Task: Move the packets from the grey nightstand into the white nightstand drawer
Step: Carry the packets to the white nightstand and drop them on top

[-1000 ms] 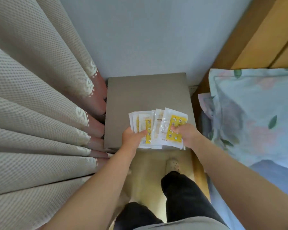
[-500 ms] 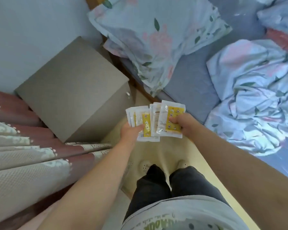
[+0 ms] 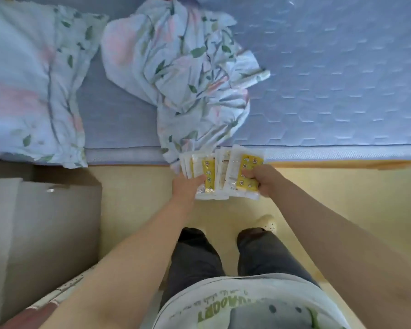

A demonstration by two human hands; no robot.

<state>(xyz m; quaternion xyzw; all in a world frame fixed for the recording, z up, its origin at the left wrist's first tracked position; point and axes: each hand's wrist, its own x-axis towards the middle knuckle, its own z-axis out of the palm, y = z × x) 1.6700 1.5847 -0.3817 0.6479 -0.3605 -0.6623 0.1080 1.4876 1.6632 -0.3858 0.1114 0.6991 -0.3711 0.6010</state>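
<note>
Your two hands hold a fan of packets (image 3: 220,179) out in front of you, toward 12 o'clock from your feet. The fan hangs above the pale yellow floor (image 3: 342,205), right at the near edge of the bed (image 3: 342,79).

Your left hand (image 3: 185,189) grips the fan's 9 o'clock side, with the thumb laid across the front of a white-and-yellow packet and the fingers curled out of sight behind. Your right hand (image 3: 264,181) pinches the 3 o'clock side, its thumb pressed on the yellow face of the front packet.

The packets overlap like a hand of cards. They touch only your hands and rest on no surface.

The grey nightstand (image 3: 45,222) stands at 9 o'clock, well apart from the packets. A floral pillow (image 3: 29,91) lies on the bed at 10 o'clock, its near edge drooping over the mattress side above the nightstand. A crumpled floral cover (image 3: 188,74) sits at 12 o'clock, and its lowest fold reaches down just behind the fan.

At 6 o'clock, dark trouser legs (image 3: 195,262) run down to one pale perforated shoe (image 3: 268,224).
</note>
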